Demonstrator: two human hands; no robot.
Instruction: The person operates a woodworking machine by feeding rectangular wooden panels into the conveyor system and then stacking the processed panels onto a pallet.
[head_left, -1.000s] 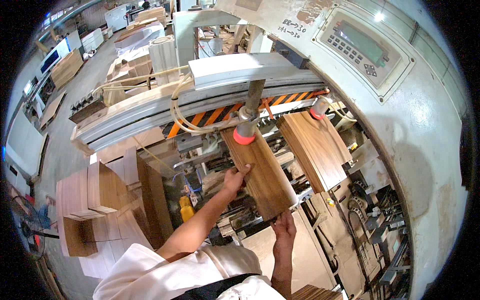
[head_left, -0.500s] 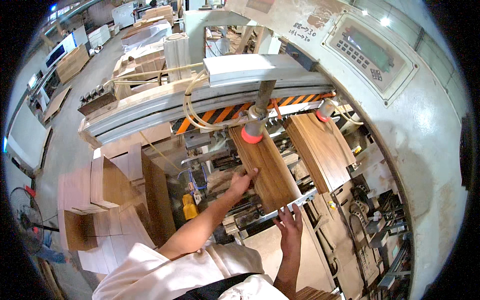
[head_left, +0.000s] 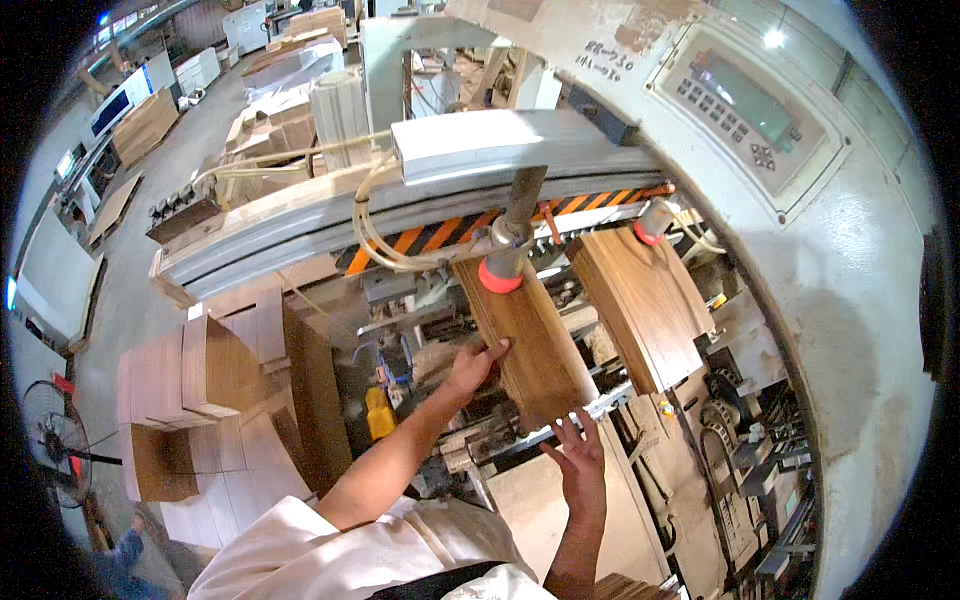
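Observation:
A stack of brown wood boards (head_left: 535, 350) lies in a machine, its far end under a cylindrical clamp with a red ring (head_left: 500, 275). My left hand (head_left: 478, 366) is at the stack's left side, closed on the edge with its thumb over the top; its other fingers are partly hidden. At the near end, my right hand (head_left: 577, 455) is open, fingers spread and pointing up beside a metal bar (head_left: 545, 433). It cannot be told whether its fingertips touch the boards. A second board stack (head_left: 645, 310) sits to the right under another clamp (head_left: 652, 222).
A white beam (head_left: 500, 140) with hoses and striped edging crosses behind the clamps. The machine housing with a control panel (head_left: 740, 110) curves round the right. Stacked wood panels (head_left: 225, 390) stand left, beyond a yellow part (head_left: 379, 412). A fan (head_left: 55, 440) and a person's blue clothing (head_left: 120, 555) are at far left.
The view has shifted slightly. My right hand's fingers have moved a little at the near end of the boards. My left hand stays at the stack's side.

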